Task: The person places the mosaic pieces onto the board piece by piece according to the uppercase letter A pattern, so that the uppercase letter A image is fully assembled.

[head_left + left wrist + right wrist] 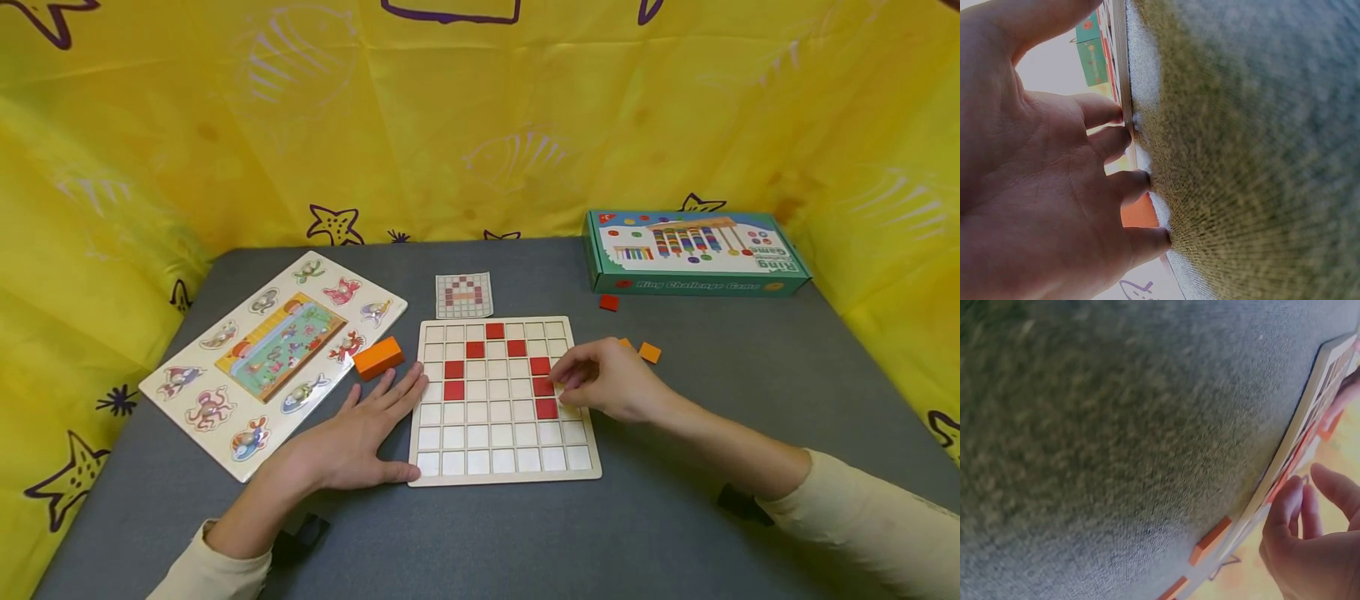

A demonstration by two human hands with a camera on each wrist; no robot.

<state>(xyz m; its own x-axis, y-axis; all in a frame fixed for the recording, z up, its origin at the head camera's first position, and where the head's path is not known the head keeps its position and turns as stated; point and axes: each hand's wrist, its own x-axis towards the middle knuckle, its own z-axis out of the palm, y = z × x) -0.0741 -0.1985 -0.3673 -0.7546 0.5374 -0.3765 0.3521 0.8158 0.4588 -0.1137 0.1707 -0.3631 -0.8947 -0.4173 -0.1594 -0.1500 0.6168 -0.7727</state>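
A pale wooden grid board lies flat on the table with several red square tiles in its cells. Spread fingers of my left hand touch the board's left edge, the thumb at its lower left corner. Over the right edge, my right hand has bent fingers and thumb right by the column of red tiles. A gap shows between thumb and fingertips in the right wrist view, with no tile seen in it. Behind the board is a small pattern card with a printed grid.
Left of the board, an orange block stands by a picture puzzle board with sea animals. Orange tiles lie beyond my right hand. A red tile is near the green game box at the back right.
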